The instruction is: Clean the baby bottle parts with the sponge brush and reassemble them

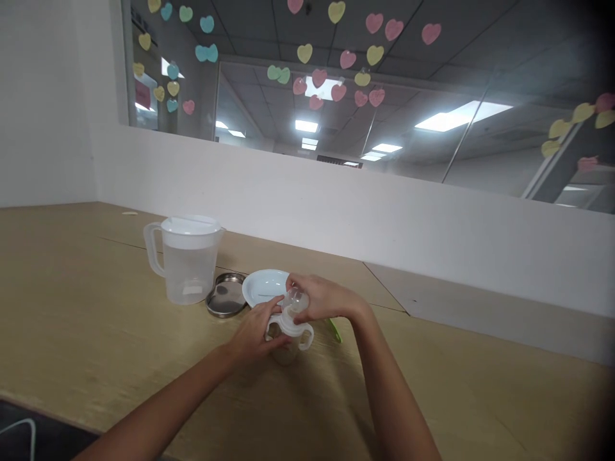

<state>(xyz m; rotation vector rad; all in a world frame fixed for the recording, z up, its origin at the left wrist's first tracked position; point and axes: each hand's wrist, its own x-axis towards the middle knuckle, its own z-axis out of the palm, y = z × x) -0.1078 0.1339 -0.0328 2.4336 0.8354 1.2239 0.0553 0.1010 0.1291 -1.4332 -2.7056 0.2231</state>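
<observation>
A clear baby bottle [285,351] with a white two-handled collar stands on the wooden table near the middle of the view. My left hand [258,333] wraps round its left side, at the collar and body. At the bottle's top, my right hand [321,298] holds a clear dome-shaped cap [296,299] between thumb and fingers. The cap is over the collar; whether it touches the collar is hard to tell. Behind my hands lies a pale blue-white plate [262,282], partly covered by them. A green object [335,331] shows from under my right wrist.
A translucent lidded pitcher [189,269] stands at the back left, its handle to the left. Between it and the plate is a round metal dish [227,296]. A white wall with a window rises behind the table [96,307].
</observation>
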